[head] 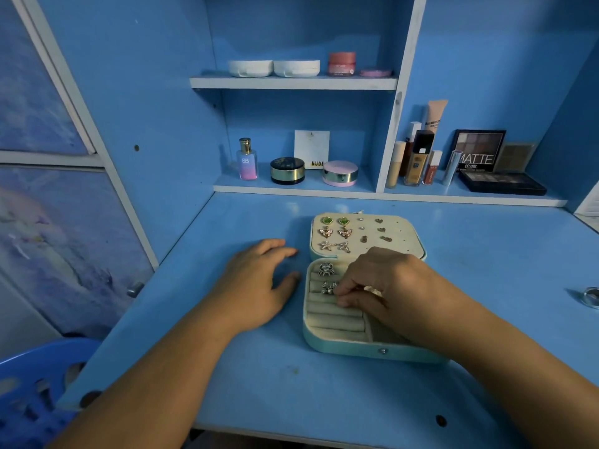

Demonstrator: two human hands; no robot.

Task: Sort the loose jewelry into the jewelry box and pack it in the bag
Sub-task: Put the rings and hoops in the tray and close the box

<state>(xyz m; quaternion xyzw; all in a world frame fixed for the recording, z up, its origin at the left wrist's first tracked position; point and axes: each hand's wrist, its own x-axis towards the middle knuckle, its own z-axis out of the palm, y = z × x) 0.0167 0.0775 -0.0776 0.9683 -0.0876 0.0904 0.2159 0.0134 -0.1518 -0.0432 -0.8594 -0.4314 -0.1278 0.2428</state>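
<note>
An open pale green jewelry box [343, 346] lies on the blue desk. Its lid panel [405, 239] holds several earrings, among them a green pair [335, 221], a butterfly pair [335, 233] and a starfish pair [335, 246]. Two silver rings [325, 268] sit in the cream ring rolls [334, 314]. My right hand [385, 286] hovers over the ring rolls with curled fingertips pinching a small shiny piece beside the lower ring [329, 288]. My left hand [259, 286] rests flat on the desk just left of the box, fingers relaxed.
Behind the box, shelves carry a perfume bottle [247, 160], round compacts [287, 170], foundation bottles [418, 157] and eyeshadow palettes [500, 181]. A clear round object [591, 296] lies at the desk's right edge. A blue plastic chair [35, 384] stands at lower left.
</note>
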